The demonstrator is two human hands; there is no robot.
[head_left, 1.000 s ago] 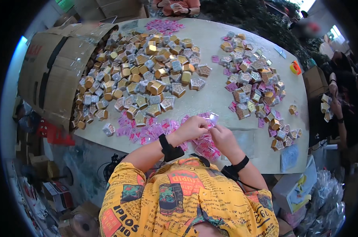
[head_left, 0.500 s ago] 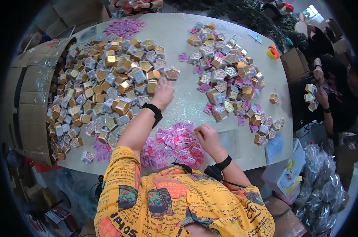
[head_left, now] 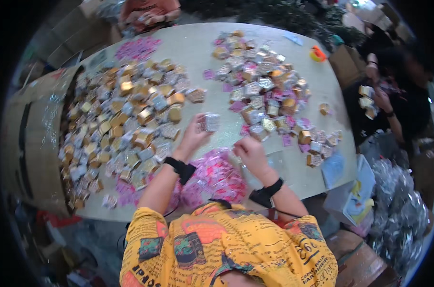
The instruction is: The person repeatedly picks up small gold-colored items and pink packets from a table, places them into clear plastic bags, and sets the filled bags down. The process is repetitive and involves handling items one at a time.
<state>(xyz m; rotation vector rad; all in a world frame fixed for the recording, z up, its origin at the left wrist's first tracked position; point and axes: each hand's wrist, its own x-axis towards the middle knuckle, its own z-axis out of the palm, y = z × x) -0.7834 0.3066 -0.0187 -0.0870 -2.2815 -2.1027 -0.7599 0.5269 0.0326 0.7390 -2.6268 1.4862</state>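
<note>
Two hands worked mid-frame: left hand (head_left: 193, 136) pinched a small clear box (head_left: 211, 122); right hand (head_left: 250, 154) curled, its grip unclear, above pink packets (head_left: 217, 174).

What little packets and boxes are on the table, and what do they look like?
Small clear square packet: held in the left hand.
Gold and silver square packets: big heap, table's left.
Silver, gold and pink packets: heap, right of centre.
Pink slips: pile near right hand.
Brown cardboard box: left edge.

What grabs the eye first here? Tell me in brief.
The big heap of gold and silver boxes covering the table's left half, with a second heap at its right. Between them the left hand lifts one small clear box, above the pink slips at the near edge.
</note>
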